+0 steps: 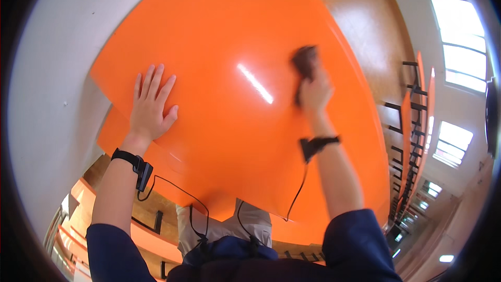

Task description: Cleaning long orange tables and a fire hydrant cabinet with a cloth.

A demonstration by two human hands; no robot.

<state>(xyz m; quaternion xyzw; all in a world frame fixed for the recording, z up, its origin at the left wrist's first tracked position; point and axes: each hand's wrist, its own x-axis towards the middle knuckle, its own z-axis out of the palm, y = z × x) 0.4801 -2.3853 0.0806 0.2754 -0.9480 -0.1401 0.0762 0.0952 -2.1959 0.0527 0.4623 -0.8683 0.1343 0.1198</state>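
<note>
A glossy orange tabletop (219, 133) spreads before me, with a bright streak of reflected light near its middle. Flat on its left part rests my left hand (150, 103), fingers spread and holding nothing. My right hand (316, 90) grips a dark brown cloth (304, 62) against the right part of the tabletop. Both the cloth and that hand are blurred, so the folds cannot be made out. Each wrist wears a black strap with a small device, and a thin cable runs from each towards my body.
A pale wall (51, 86) borders the tabletop on the left. Rows of orange tables or benches (407, 125) with black supports stand to the right, over a brown floor (364, 27). Windows (462, 43) line the far wall. Behind me are more orange furniture pieces (156, 239).
</note>
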